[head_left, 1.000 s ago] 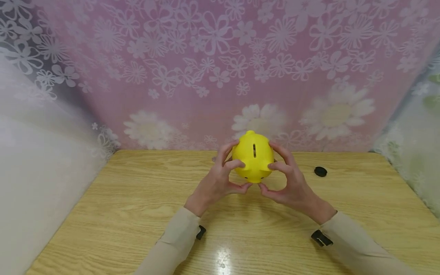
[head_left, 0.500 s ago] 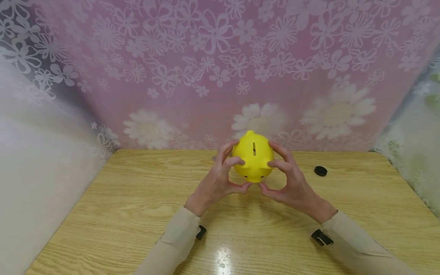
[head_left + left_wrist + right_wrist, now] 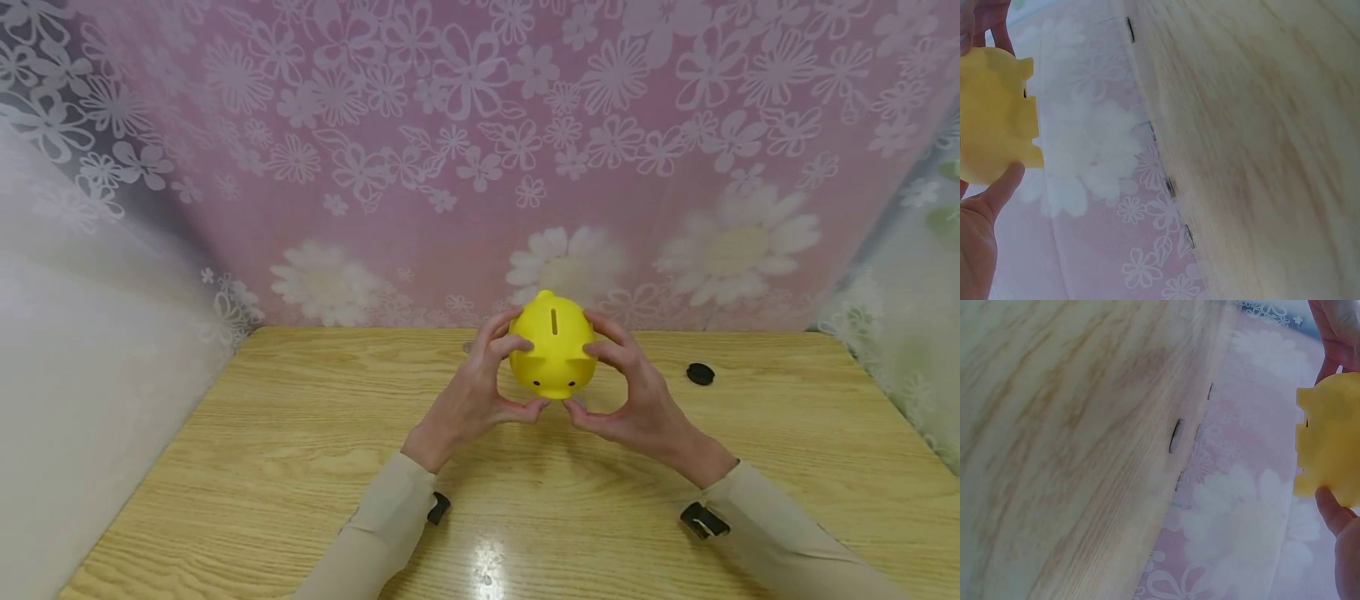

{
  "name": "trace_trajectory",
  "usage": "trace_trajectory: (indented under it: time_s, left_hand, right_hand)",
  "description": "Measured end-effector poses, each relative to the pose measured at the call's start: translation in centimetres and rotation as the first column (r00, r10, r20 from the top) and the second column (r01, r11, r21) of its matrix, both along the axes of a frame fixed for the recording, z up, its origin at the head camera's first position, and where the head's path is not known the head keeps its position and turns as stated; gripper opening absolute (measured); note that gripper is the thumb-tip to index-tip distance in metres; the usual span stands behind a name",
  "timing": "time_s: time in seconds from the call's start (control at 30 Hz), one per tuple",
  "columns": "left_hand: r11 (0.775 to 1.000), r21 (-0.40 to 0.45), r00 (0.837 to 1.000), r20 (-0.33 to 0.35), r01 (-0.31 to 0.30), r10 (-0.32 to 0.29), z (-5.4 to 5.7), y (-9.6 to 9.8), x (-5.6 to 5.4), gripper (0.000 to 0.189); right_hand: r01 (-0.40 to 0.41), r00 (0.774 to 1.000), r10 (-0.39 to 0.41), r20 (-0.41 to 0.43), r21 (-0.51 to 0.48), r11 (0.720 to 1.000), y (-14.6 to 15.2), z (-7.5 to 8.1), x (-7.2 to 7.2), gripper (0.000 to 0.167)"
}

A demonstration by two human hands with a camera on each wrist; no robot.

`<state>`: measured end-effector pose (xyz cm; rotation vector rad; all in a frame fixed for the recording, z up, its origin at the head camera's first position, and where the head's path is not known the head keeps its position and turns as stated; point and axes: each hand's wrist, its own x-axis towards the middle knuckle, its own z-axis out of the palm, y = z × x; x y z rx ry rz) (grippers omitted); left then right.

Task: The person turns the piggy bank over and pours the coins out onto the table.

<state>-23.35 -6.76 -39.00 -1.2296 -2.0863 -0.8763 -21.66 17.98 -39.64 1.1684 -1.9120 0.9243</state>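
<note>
Both hands hold a yellow piggy bank (image 3: 553,354) between them at mid-table in the head view. Its coin slot faces up, and its snout and black eyes point toward the person. My left hand (image 3: 478,385) grips one side with curled fingers and thumb. On the opposite side my right hand (image 3: 639,392) does the same. In the left wrist view the piggy bank (image 3: 997,119) has its stubby feet well above the table. The right wrist view shows the piggy bank (image 3: 1332,437) with the right thumb (image 3: 1332,509) pressed near a foot.
A round black cap (image 3: 701,374) lies on the wooden table (image 3: 300,450) to the right. Small flat discs, one a coin-like disc (image 3: 1176,435), lie toward the table's back edge. A pink flowered curtain (image 3: 420,233) hangs behind.
The piggy bank has tilted between the hands: its face has turned upward, showing more of the eyes, and its tail end has dropped. Both hands stay nearly in place.
</note>
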Motion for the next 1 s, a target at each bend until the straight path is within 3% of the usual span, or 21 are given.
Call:
trace_trajectory:
  time_s: [0.2,0.73,0.87,1.0]
  left_hand:
    - [1.000,-0.003,1.000,0.028,-0.008,0.008,-0.03,-0.06,0.07,0.080]
    - [0.999,0.035,0.984,0.181,-0.002,-0.005,-0.21,-0.20,0.29,0.081]
    - [0.999,0.038,0.975,0.220,-0.015,0.006,-0.18,-0.25,0.34,0.082]
    - [0.999,0.044,0.964,0.264,-0.027,0.014,-0.15,-0.17,0.33,0.083]
  right_hand:
    - [0.000,1.000,0.001,0.020,-0.013,1.000,0.01,-0.05,0.03,0.065]
    - [0.036,0.998,-0.033,0.046,-0.060,0.998,0.01,-0.48,-0.24,0.077]
    - [0.039,0.993,-0.031,0.114,-0.075,0.996,-0.01,-0.45,-0.09,0.081]
    - [0.067,0.969,-0.047,0.243,-0.073,0.995,-0.03,-0.32,0.36,0.081]
